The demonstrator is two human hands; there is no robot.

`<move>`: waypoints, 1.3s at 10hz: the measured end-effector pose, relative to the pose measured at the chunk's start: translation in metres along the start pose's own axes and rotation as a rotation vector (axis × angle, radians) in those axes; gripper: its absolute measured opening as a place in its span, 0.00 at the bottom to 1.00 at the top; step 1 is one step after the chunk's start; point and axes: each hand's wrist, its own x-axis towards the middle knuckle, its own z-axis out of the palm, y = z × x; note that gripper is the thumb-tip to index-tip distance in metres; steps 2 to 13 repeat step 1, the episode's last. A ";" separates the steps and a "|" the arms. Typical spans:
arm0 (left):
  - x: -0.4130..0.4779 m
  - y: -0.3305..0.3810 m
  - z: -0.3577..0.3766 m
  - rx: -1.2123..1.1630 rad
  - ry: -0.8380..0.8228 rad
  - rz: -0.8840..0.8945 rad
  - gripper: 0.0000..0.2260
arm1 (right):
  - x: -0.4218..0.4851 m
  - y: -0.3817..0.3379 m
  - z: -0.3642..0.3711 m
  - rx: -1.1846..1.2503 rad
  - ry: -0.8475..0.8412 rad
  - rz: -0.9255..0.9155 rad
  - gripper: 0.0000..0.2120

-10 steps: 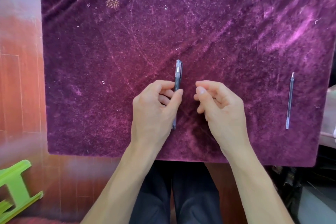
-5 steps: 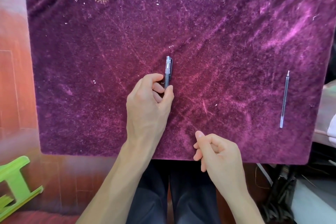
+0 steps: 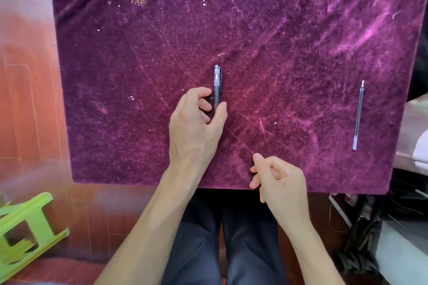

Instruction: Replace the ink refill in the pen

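A capped pen (image 3: 217, 83) with a clear cap and dark barrel lies on the purple velvet cloth (image 3: 278, 41), pointing away from me. My left hand (image 3: 196, 122) grips its lower barrel between thumb and fingers, hiding the pen's near end. My right hand (image 3: 278, 178) hovers at the cloth's near edge, fingers loosely curled, with nothing visible in it. A thin spare ink refill (image 3: 358, 115) lies alone on the cloth at the far right, well away from both hands.
The cloth covers a small table over my lap. A green plastic stool (image 3: 25, 229) lies on the red floor at lower left. Dark cables and clutter (image 3: 361, 238) sit at lower right, past the table's right edge.
My right hand has drawn back from beside the pen to the near edge of the cloth. My left hand keeps its grip on the pen, which stays on the cloth.
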 end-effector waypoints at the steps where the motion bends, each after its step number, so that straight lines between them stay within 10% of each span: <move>1: -0.008 0.004 -0.016 -0.034 -0.047 -0.094 0.11 | -0.012 -0.005 -0.006 -0.003 0.019 0.019 0.18; 13: -0.008 0.004 -0.016 -0.034 -0.047 -0.094 0.11 | -0.012 -0.005 -0.006 -0.003 0.019 0.019 0.18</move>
